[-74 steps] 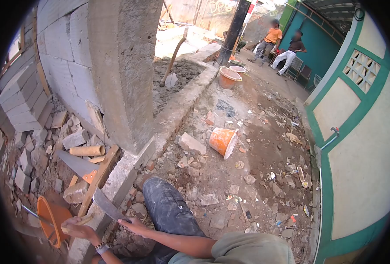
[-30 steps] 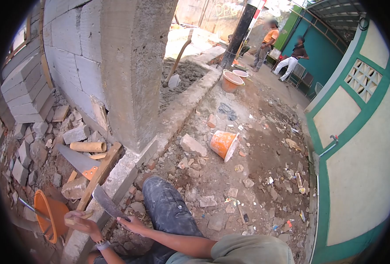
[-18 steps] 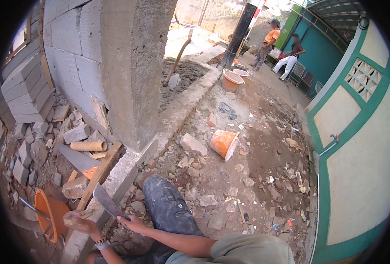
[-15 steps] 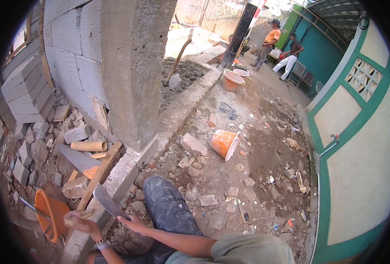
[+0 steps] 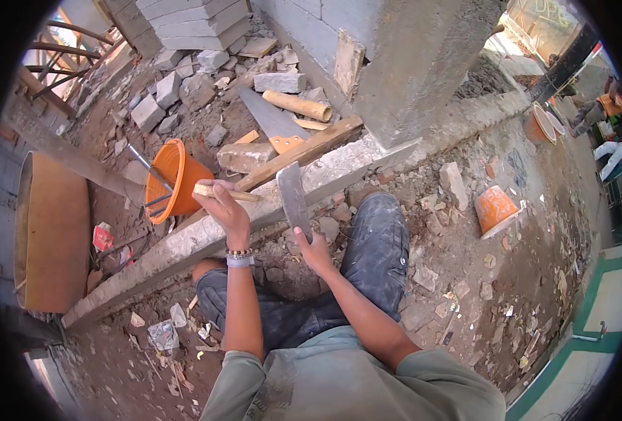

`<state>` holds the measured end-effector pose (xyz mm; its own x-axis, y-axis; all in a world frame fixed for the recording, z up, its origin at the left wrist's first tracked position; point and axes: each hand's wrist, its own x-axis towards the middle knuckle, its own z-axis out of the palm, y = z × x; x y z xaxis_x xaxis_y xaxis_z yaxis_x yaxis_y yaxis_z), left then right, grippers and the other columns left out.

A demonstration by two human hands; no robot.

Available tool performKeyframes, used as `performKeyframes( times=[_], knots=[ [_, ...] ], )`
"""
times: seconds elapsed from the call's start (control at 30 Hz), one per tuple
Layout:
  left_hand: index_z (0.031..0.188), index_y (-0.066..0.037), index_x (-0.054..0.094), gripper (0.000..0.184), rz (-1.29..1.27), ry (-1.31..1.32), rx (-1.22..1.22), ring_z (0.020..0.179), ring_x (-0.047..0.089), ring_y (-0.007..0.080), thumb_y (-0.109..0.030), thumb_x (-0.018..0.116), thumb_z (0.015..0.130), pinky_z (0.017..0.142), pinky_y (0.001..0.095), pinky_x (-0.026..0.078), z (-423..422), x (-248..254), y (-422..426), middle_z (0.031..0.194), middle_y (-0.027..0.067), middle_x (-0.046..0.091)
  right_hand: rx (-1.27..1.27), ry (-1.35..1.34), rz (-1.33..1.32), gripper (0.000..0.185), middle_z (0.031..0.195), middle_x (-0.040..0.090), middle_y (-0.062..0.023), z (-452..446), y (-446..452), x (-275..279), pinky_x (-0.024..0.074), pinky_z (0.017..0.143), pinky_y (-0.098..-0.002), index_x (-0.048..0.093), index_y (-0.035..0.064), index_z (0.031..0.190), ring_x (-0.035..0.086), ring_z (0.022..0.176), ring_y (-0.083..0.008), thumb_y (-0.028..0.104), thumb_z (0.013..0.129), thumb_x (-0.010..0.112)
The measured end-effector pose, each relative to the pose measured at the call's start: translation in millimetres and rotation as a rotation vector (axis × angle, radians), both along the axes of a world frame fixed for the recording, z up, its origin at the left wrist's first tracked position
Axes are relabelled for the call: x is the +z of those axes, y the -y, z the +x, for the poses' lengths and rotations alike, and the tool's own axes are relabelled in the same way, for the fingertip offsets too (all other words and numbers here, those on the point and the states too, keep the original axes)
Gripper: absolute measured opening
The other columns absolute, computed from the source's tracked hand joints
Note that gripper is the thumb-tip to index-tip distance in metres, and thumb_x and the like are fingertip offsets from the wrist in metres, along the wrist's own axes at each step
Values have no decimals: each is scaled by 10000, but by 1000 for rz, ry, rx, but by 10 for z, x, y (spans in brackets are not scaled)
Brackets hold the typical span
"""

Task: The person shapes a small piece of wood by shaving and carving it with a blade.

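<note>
My left hand [image 5: 228, 212] is closed around a short piece of wood [image 5: 244, 195], held above the low concrete ledge [image 5: 177, 245]. In my right hand [image 5: 313, 251] is the handle end of a machete-like blade [image 5: 292, 196], its broad grey end pointing up over the ledge. The blade and the wood piece are apart. Just left of my left hand stands an orange bucket [image 5: 193, 184] with metal rods in it. Beyond the ledge lie a handsaw [image 5: 263, 118] with an orange handle, a long wooden plank [image 5: 304, 153] and a bamboo piece [image 5: 297, 105].
A concrete column [image 5: 416, 77] rises ahead. Broken blocks [image 5: 148, 114] and rubble lie beyond the ledge. A large rusty drum [image 5: 57, 231] stands at the left. An orange bucket [image 5: 493, 208] lies tipped at the right. Two people [image 5: 609, 105] are at the far right edge.
The view has swung left and down, bringing the drum and both my legs into sight. My left hand still holds the wood and my right hand the blade.
</note>
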<state>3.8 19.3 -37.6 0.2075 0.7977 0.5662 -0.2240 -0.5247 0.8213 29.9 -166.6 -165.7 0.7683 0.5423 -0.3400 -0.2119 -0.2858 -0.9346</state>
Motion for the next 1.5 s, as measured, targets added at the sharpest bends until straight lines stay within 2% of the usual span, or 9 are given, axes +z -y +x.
performKeyframes(
  times=[0.03,0.13,0.27,0.37,0.57,0.87,1.17,1.37,1.5],
  knots=[
    [1075,-52,373,367,-30,-39,15,740,588,152,-410,449,1048,736,310,495,-22,21,-3,803,52,524,8,172,-72,570,669,640,-139,13,-6,-120,482,653,-400,664,-37,890,654,670,-268,524,943,579],
    [1071,-50,412,301,-80,-25,-11,818,629,156,-327,523,1035,781,310,501,-64,93,-15,880,67,600,29,179,-113,585,753,661,-249,32,17,-92,490,723,-471,651,-70,907,678,775,-404,508,944,572],
    [1040,-42,471,239,-38,-75,15,907,664,155,-226,617,994,797,298,516,-60,176,37,953,99,667,-2,253,-97,561,779,659,-276,46,36,-78,488,710,-482,646,-74,903,662,791,-438,479,950,567],
    [1039,-36,471,233,-27,-125,33,877,682,168,-207,621,990,758,299,532,-9,213,-9,897,107,666,21,247,-110,548,764,648,-274,51,74,-27,484,706,-484,642,-72,905,659,780,-432,468,955,565],
    [954,-23,518,208,-254,84,-143,646,583,130,-199,625,988,637,285,502,76,361,-14,736,54,596,18,277,-43,488,760,643,-258,-22,97,342,479,699,-482,634,-61,934,636,755,-449,415,978,535],
    [893,-24,498,237,-78,99,-94,616,533,131,-212,580,1013,592,287,466,105,73,17,702,46,542,78,394,-142,430,916,650,-328,-203,-147,736,480,795,-543,591,-79,1121,623,911,-499,319,994,493],
    [900,-36,493,242,-67,133,-100,609,506,110,-229,590,1008,562,268,435,147,76,150,695,38,536,9,356,-3,449,914,644,-351,-131,-305,881,479,790,-567,546,-104,1205,615,900,-527,292,1007,471],
    [913,-34,496,232,-111,186,-121,638,517,110,-223,594,1007,577,268,439,147,20,147,726,43,555,137,399,-236,417,887,638,-348,-194,-359,793,468,774,-590,508,-72,1231,607,884,-534,283,1023,442],
    [912,-32,499,240,-66,222,-142,644,519,112,-229,605,1001,583,270,439,111,-13,173,735,43,565,106,393,-152,396,907,634,-355,-84,-349,854,468,786,-588,518,-74,1209,604,899,-534,266,1020,443]
  ],
)
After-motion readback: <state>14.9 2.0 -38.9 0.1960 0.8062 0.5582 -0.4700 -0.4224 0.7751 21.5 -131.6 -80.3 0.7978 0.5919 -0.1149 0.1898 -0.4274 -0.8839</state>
